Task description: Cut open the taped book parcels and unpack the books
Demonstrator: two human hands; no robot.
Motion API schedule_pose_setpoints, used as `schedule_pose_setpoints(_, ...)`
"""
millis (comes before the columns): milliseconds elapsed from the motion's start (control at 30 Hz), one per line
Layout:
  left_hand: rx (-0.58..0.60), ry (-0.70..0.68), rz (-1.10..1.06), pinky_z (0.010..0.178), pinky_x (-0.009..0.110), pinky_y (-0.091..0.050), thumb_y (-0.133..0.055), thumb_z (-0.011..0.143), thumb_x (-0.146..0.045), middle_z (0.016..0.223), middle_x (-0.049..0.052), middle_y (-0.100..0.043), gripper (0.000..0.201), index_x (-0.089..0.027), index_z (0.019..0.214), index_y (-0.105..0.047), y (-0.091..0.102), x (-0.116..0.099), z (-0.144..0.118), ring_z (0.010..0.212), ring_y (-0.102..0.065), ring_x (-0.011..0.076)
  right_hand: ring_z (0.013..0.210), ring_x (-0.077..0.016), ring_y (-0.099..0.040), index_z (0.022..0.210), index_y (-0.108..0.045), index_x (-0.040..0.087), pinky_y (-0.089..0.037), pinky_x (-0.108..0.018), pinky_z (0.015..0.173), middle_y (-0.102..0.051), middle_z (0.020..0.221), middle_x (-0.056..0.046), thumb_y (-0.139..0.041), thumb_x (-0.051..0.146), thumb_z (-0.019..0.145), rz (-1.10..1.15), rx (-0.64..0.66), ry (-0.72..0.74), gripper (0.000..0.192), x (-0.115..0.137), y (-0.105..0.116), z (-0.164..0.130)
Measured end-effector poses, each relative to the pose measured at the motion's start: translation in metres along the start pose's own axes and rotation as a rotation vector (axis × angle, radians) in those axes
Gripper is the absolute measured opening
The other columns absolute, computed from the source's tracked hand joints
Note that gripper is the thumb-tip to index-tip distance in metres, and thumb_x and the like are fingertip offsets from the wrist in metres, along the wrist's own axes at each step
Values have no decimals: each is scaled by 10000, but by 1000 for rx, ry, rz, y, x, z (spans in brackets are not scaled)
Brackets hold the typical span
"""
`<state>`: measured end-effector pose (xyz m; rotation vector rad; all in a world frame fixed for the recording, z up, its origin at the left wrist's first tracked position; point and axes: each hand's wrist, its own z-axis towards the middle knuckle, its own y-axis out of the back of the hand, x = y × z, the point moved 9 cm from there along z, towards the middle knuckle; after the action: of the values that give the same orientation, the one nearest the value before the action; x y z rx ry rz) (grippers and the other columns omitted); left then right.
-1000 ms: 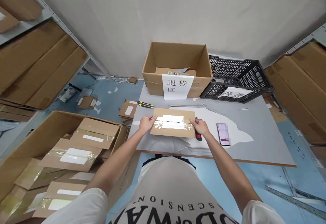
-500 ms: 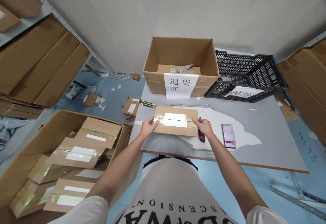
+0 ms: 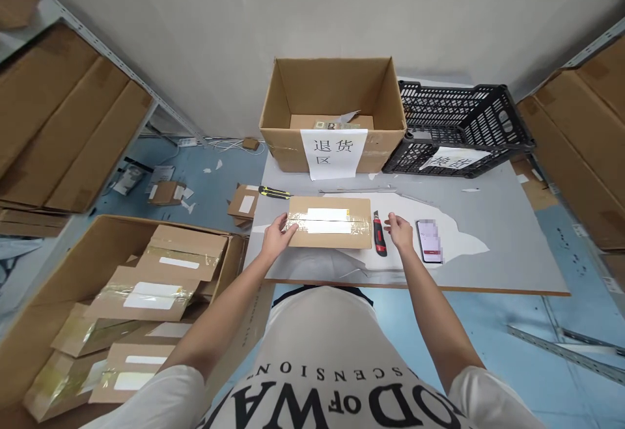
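Observation:
A flat taped cardboard parcel (image 3: 330,223) with a white label lies on the grey table (image 3: 508,247). My left hand (image 3: 276,238) holds its left end, fingers on the edge. My right hand (image 3: 401,232) is off the parcel, fingers apart, hovering just right of a red and black utility knife (image 3: 379,234) that lies beside the parcel. A phone (image 3: 428,241) lies right of that hand.
An open cardboard box (image 3: 334,116) with a paper sign and a black plastic crate (image 3: 457,129) stand at the table's back. A yellow knife (image 3: 274,191) lies at the left edge. A large box (image 3: 88,286) of taped parcels sits on the floor at left. Shelves flank both sides.
My right hand has let go of the parcel's right end and moved right, past the red knife. My left hand stays on the parcel's left end.

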<state>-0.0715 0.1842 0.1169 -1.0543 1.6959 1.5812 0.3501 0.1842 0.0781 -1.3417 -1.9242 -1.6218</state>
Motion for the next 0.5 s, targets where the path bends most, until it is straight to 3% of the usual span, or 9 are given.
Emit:
schedule_pose_setpoints(67, -25, -36, 77, 920, 402, -485, -599, 779, -485, 1259, 168, -567, 658, -119, 1309, -463, 3, -6, -3, 1146, -553, 286, 973, -236, -633, 1158, -578, 137, -451, -336, 863, -656, 1103, -128, -440, 482, 849, -196, -44, -19, 484, -21, 4, -4)
schedule_pose_setpoints(200, -78, -96, 184, 927, 431, -475, -555, 812, -479, 1350, 162, -486, 618, -145, 1320, -449, 6, -17, -9, 1174, -527, 300, 1130, -263, -538, 1312, -428, 145, -419, -339, 908, -574, 1209, -151, -589, 415, 775, -476, 106, -49, 623, -51, -27, -13)
schedule_pose_setpoints(333, -112, -150, 216, 1004, 427, -416, -476, 867, -450, 1387, 156, -444, 558, -148, 1333, -423, 7, -27, -18, 1256, -451, 277, 1112, -270, -532, 1362, -313, 196, -450, -356, 852, -510, 1218, -140, -606, 437, 761, -573, 162, -97, 711, -58, -54, -14)
schedule_pose_setpoints(433, -104, -230, 278, 1053, 428, -357, -454, 882, -426, 1407, 164, -415, 532, -141, 1330, -417, 5, -38, -31, 1307, -385, 266, 1111, -286, -519, 1382, -243, 212, -455, -392, 845, -474, 1220, -143, -618, 402, 750, -604, 149, -127, 760, -58, -61, -9)
schedule_pose_setpoints(500, -71, -301, 342, 1074, 446, -314, -467, 874, -419, 1448, 166, -348, 542, -143, 1337, -402, -1, -44, -42, 1354, -298, 272, 1122, -301, -503, 1361, -273, 203, -439, -425, 872, -459, 1222, -155, -618, 339, 743, -571, 139, -146, 720, -59, -61, -5)
